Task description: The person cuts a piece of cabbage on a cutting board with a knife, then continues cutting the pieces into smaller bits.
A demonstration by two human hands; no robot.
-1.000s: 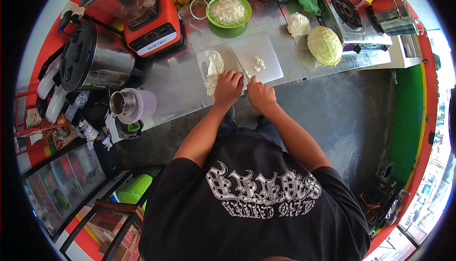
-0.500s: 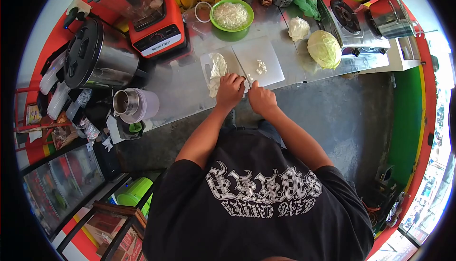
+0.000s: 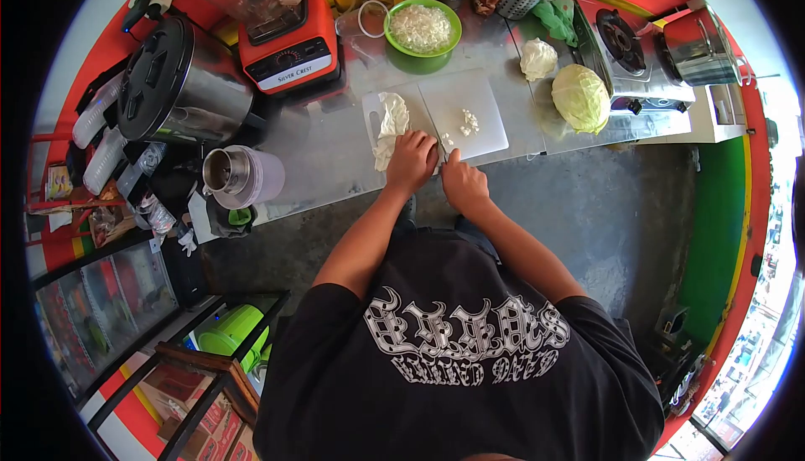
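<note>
A white cutting board [image 3: 488,132] lies near the front edge of the steel counter. My right hand [image 3: 465,184] is closed around the handle of a knife [image 3: 433,123], whose thin blade points away from me over the board. Beside it, my left hand [image 3: 412,161] rests on the board with its fingers curled down; what they press on is hidden. A pale crumpled piece, perhaps a cabbage leaf [image 3: 392,130], lies by the left hand, on the board's left side. Small white chopped pieces [image 3: 470,122] sit right of the blade, with a few more close to it.
Behind the board stands a green bowl [image 3: 423,62] heaped with pale shreds. To the right are a cabbage [image 3: 581,98], a smaller pale piece [image 3: 538,59] and a gas stove [image 3: 641,75]. On the left stand a red blender [image 3: 289,62], a large steel pot [image 3: 214,96] and a lilac flask [image 3: 267,177].
The whole view has shifted slightly. Both hands stay at the board in nearly the same pose, and the small pieces beside the blade show a little more clearly.
</note>
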